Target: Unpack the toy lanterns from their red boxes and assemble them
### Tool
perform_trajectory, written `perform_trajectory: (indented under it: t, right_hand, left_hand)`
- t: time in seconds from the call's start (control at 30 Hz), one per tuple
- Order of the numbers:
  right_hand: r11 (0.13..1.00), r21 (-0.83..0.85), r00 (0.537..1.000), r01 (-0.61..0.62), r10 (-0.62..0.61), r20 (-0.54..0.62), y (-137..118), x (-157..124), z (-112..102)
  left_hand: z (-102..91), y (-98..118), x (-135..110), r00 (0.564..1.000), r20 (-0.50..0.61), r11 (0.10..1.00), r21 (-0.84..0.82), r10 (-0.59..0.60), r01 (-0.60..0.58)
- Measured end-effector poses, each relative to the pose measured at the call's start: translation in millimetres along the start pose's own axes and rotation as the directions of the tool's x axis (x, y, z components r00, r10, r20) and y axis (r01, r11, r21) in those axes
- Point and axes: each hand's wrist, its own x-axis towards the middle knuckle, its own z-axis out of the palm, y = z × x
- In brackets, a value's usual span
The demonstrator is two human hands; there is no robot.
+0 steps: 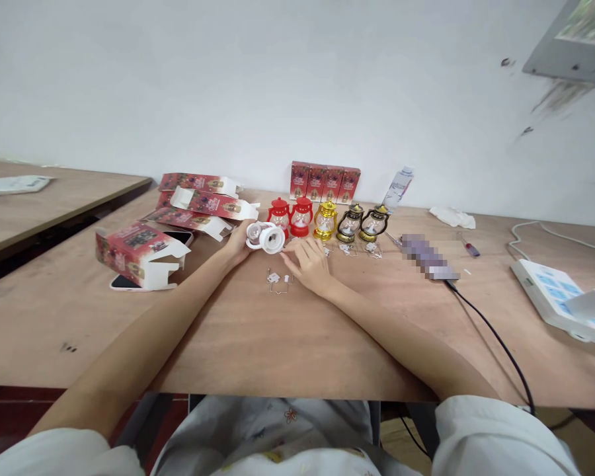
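Over the middle of the table: white lantern, gripped in left hand, round end facing camera. Right hand at lantern's 4 o'clock, fingers bent, tips close to the rim; can't tell if it holds anything. Red lanterns, upright, at 1–2 o'clock; gold lantern and two dark lanterns toward 3. White pieces with wire, 6 o'clock. Opened boxes, 9–10.

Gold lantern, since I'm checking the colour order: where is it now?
In the head view, the gold lantern stands just right of centre, between a red lantern on its left and a dark lantern on its right, beyond the right hand.
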Motion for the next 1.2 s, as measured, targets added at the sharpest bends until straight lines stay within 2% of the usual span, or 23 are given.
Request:
perform_trajectory:
  t: [0.17,0.47,0.7,0.83,1.03,1.2]
  right_hand:
    - [0.993,0.043,0.993,-0.106,0.108,-0.045,0.9,0.2,-1.3]
    - [0.990,0.116,0.996,-0.085,0.089,-0.027,0.0,1.1,-0.4]
    - [0.986,-0.002,0.986,-0.165,0.165,-0.021,1.9,-0.4,3.9]
    - [0.979,0.006,0.979,-0.203,0.203,-0.004,3.7,-0.8,5.0]
    - [0.987,0.017,0.987,-0.160,0.160,0.012,0.2,1.0,0.1]
    - [0.979,0.126,0.987,-0.162,0.159,0.030,2.2,1.9,-0.8]
  left_hand:
    - [6.6,-8.6,-4.1,1.000,0.029,0.997,0.075,-0.005,0.003]
    - [10.7,-4.1,-9.4,0.997,0.064,0.995,0.100,-0.033,0.026]
    - [5.1,7.2,-18.6,0.971,0.197,0.984,0.135,-0.138,0.113]
    - [-4.1,10.8,-26.2,0.947,0.298,0.990,0.106,-0.124,0.096]
    - [-16.2,10.2,-31.4,0.951,0.273,0.985,0.132,-0.145,0.112]
    - [-17.2,10.3,-32.8,0.958,0.263,0.989,0.121,-0.114,0.084]
